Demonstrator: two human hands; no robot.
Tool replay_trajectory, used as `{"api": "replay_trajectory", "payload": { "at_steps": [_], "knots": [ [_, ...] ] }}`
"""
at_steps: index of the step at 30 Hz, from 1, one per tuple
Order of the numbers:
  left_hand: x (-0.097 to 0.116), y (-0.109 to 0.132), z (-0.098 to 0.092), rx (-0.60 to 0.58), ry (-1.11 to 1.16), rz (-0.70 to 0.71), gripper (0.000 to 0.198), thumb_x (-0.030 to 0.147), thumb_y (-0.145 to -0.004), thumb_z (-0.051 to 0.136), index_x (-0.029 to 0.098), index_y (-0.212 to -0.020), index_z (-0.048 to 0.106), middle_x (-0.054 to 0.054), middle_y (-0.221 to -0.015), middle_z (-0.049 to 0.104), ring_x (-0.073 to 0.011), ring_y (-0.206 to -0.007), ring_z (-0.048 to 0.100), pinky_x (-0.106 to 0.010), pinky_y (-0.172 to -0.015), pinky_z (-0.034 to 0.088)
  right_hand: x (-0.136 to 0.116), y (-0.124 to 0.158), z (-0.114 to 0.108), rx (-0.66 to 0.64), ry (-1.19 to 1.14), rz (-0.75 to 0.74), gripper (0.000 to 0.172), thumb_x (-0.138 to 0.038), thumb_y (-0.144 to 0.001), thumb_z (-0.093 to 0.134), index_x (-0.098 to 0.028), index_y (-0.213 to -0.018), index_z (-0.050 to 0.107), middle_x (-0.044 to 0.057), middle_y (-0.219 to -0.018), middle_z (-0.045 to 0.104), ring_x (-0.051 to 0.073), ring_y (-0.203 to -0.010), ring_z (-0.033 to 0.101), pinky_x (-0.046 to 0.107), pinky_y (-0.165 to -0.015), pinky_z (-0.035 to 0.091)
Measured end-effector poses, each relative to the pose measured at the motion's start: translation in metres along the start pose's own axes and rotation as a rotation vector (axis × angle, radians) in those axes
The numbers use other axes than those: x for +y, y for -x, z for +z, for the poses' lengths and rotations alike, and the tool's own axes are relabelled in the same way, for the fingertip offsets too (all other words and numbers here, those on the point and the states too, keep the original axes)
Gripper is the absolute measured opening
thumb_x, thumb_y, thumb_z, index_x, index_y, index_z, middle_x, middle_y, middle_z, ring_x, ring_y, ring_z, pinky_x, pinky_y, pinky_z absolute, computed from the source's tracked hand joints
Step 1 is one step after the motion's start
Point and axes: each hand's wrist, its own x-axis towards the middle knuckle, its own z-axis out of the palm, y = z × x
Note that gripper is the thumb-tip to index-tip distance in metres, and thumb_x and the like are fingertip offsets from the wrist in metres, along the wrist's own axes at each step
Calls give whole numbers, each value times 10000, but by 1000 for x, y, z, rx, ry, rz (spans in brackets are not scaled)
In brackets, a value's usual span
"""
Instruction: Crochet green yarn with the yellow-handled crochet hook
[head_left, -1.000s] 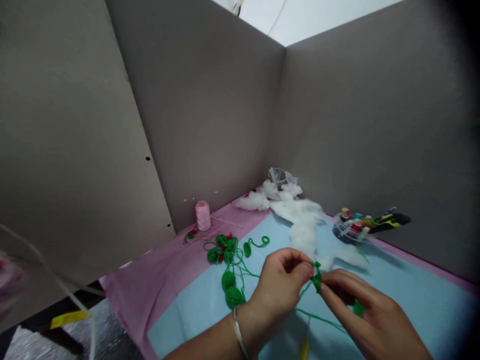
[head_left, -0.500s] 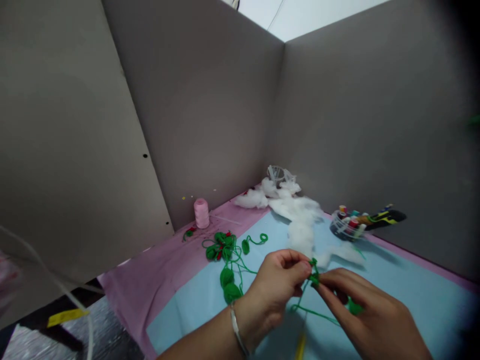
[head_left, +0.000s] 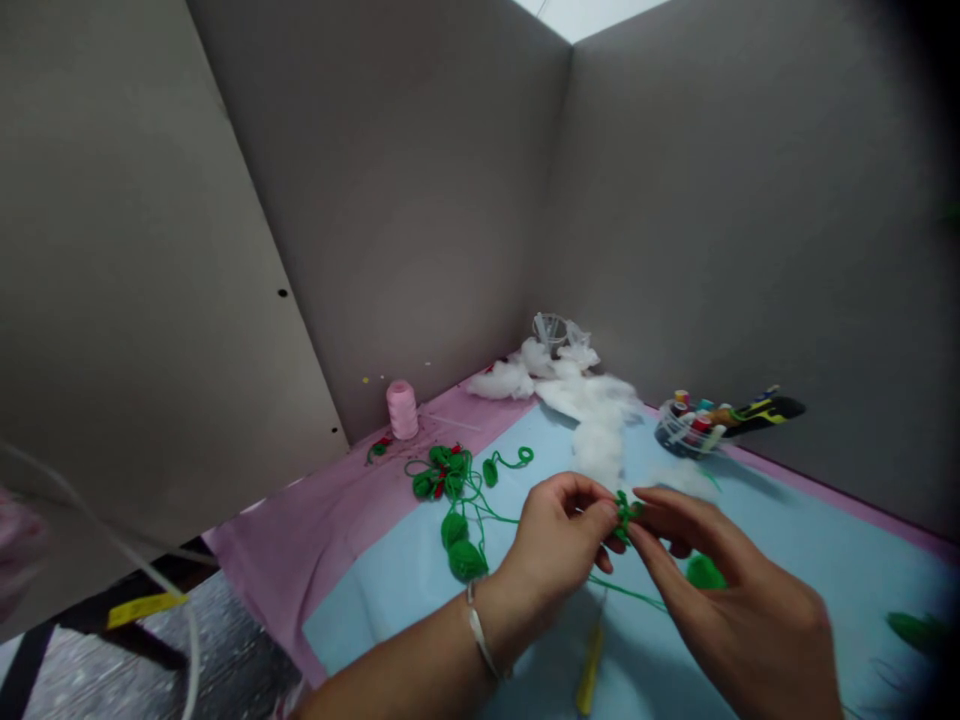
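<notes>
My left hand [head_left: 559, 530] and my right hand [head_left: 720, 590] meet in the middle of the blue mat, pinching a small green crocheted yarn piece [head_left: 624, 515] between their fingertips. A green yarn strand [head_left: 626, 594] runs from it down to a green yarn ball [head_left: 705, 572] lying below my right hand. Beneath my left wrist lies a slim yellow stick [head_left: 590, 667], probably a crochet hook. A cluster of green crocheted balls with red bits [head_left: 454, 490] sits left of my left hand, joined by loose green strands. A thin bangle [head_left: 475, 630] circles my left wrist.
A blue mat [head_left: 390, 590] lies over a pink cloth [head_left: 300, 550], against grey board walls [head_left: 405, 180]. Toward the corner are a pink thread spool [head_left: 402, 410], white stuffing [head_left: 592, 400] and a clear plastic cup [head_left: 552, 332]. Thread spools in a holder [head_left: 686, 428] and a black-and-yellow tool [head_left: 765, 408] stand at right.
The view has tilted, so everything sits higher in the frame. My right hand's fingers have lifted and spread a little, showing more of the green yarn ball and the yellow stick.
</notes>
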Motion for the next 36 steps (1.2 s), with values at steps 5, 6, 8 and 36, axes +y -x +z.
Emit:
{"api": "replay_trajectory", "payload": {
  "at_steps": [5, 6, 8, 36],
  "knots": [
    [-1, -1, 2, 40, -25, 52, 48, 169, -745, 577, 167, -773, 538, 57, -587, 533, -56, -455, 453, -201, -455, 347, 3, 1, 4, -35, -26, -260, 288, -137, -955, 509, -232, -1187, 651, 39, -1040, 750, 168, -896, 730, 290, -838, 543],
    [-1, -2, 2, 49, -21, 49, 46, 150, -743, 567, 166, -775, 538, 60, -587, 530, -53, -448, 450, -198, -450, 347, 2, 0, 4, -38, -29, -277, 276, -128, -951, 505, -227, -1156, 661, 44, -1029, 748, 171, -900, 729, 294, -845, 542],
    [-1, -3, 2, 75, -12, 57, 58, 124, -738, 558, 164, -775, 538, 61, -603, 528, -53, -452, 463, -195, -449, 359, 0, -1, 2, -23, -52, -287, 253, -128, -943, 525, -219, -1132, 667, 52, -1020, 750, 178, -899, 730, 302, -854, 543],
    [0, 3, 3, 0, -262, 106, 104, 84, -787, 549, 181, -756, 570, 49, -587, 509, -93, -558, 475, -229, -560, 380, 12, -9, -10, -124, -269, 187, 196, -427, -881, 636, -253, -852, 722, 35, -885, 723, 166, -740, 673, 232, -626, 521]
  ]
}}
